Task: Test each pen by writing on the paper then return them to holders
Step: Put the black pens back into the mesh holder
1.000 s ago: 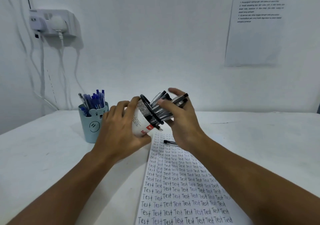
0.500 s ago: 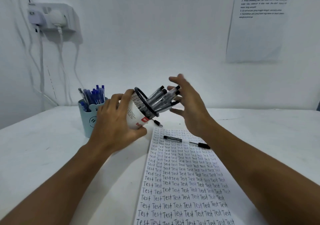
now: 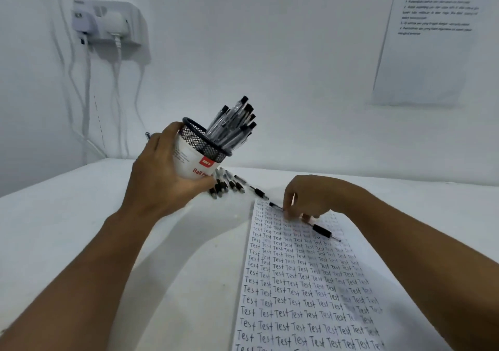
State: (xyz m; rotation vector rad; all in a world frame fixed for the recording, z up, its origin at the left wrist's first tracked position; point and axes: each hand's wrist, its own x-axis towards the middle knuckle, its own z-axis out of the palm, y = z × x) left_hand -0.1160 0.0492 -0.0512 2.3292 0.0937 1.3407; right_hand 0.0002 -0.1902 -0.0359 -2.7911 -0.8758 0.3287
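My left hand (image 3: 164,172) grips a black mesh pen holder (image 3: 201,152) with a white label, lifted off the table and tilted right. Several black pens (image 3: 233,126) stick out of it. My right hand (image 3: 310,196) reaches down onto the top of the paper (image 3: 302,283), which is filled with rows of "Test", and its fingertips pinch a black pen (image 3: 318,229) lying across the sheet. Several more black pens (image 3: 229,184) lie loose on the table just beyond the paper, under the holder. The blue holder is hidden behind my left hand.
The white table (image 3: 67,229) meets a white wall. A wall socket with plugs and hanging cables (image 3: 108,24) is at the upper left. A printed sheet (image 3: 426,48) is taped to the wall at the upper right.
My right hand left the pens in the holder and dropped onto the paper, taking hold of the pen lying there. The holder in my left hand is now less tilted.
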